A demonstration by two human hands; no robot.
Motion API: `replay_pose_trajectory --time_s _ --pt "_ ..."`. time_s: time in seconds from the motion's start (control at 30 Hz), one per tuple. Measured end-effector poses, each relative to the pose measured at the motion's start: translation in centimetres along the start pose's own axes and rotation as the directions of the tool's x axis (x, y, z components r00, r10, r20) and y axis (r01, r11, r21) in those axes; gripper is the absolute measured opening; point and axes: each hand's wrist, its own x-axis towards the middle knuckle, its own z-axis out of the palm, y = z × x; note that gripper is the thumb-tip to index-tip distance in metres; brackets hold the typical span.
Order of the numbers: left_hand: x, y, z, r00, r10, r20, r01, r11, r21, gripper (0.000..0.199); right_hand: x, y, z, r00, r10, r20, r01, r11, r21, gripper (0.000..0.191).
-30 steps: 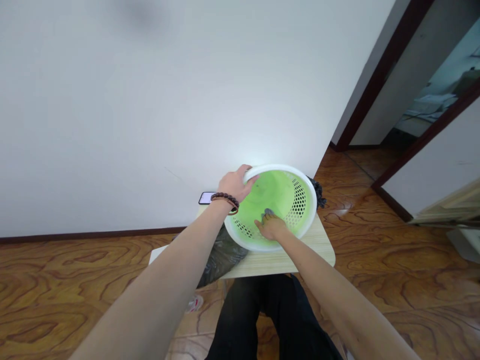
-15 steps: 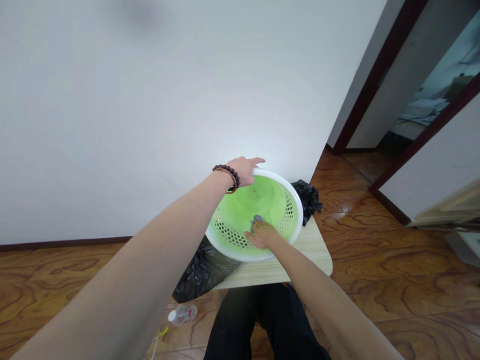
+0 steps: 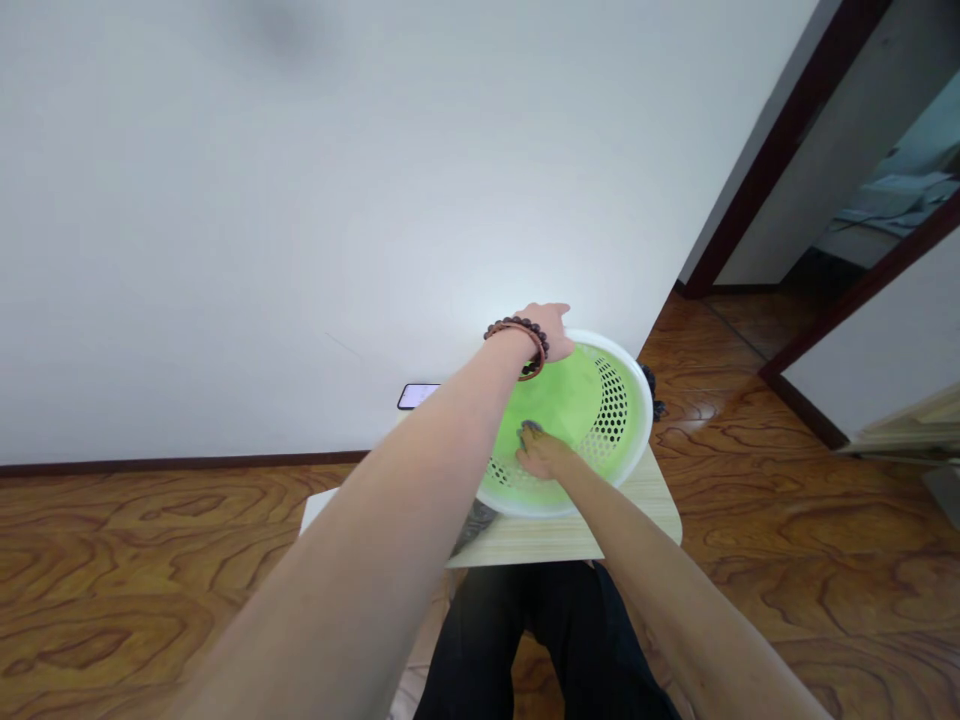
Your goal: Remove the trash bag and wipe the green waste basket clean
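A round plastic basket (image 3: 564, 395), light green inside with a white rim and perforated sides, rests tilted on a pale wooden tabletop (image 3: 540, 542). My left hand (image 3: 553, 332), with beaded bracelets at the wrist, holds the far rim, one finger stretched out past it. Inside the basket, my right hand (image 3: 540, 455) presses against the green surface. Under its fingertips is a small grey cloth-like piece (image 3: 529, 427), mostly hidden by the fingers. A black plastic bag (image 3: 474, 525) shows partly beneath the basket at the left.
A phone (image 3: 417, 397) with a lit screen lies by the wall, partly behind my left forearm. More black plastic (image 3: 655, 392) sticks out beyond the basket's right side. The white wall (image 3: 300, 200) rises right behind the table. An open doorway (image 3: 817, 220) is at the right.
The view has shifted, and the basket with both hands appears farther right. The phone has come into sight, while the bottle on the floor is now out of sight. The right hand has shifted inside the basket.
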Motion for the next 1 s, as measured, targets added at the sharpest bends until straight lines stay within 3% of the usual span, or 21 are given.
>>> replay_pose_trajectory --time_s 0.13,0.27,0.5,0.67,0.8,1.0 --pt "0.6 0.7 0.5 1.000 -0.001 0.003 0.001 1.000 -0.005 0.067 0.0 -0.2 0.3 0.999 -0.038 -0.013 0.038 0.999 0.007 0.057" --pt "0.2 0.4 -0.1 0.999 0.005 0.052 -0.008 0.998 0.057 0.059 -0.1 -0.7 0.6 0.999 -0.045 -0.031 0.045 0.999 0.023 0.056" --pt "-0.4 0.3 -1.0 0.990 0.030 0.138 -0.061 0.972 0.228 0.061 0.0 -0.3 0.5 1.000 -0.017 0.005 0.017 1.000 -0.022 0.054" --pt "-0.6 -1.4 -0.5 0.998 0.070 0.000 -0.070 0.987 0.147 0.056 0.2 0.3 -0.2 0.998 -0.042 0.044 0.044 0.998 -0.051 0.051" --pt "-1.1 -2.2 -0.6 0.998 0.059 0.033 -0.060 0.997 0.049 0.043 0.1 0.6 -0.5 0.997 -0.044 0.056 0.048 0.996 -0.081 0.050" --pt "-1.2 -1.4 -0.6 0.998 0.062 0.031 -0.060 0.996 -0.071 0.042 0.0 1.1 -0.9 0.989 -0.114 0.099 0.126 0.984 -0.127 0.046"
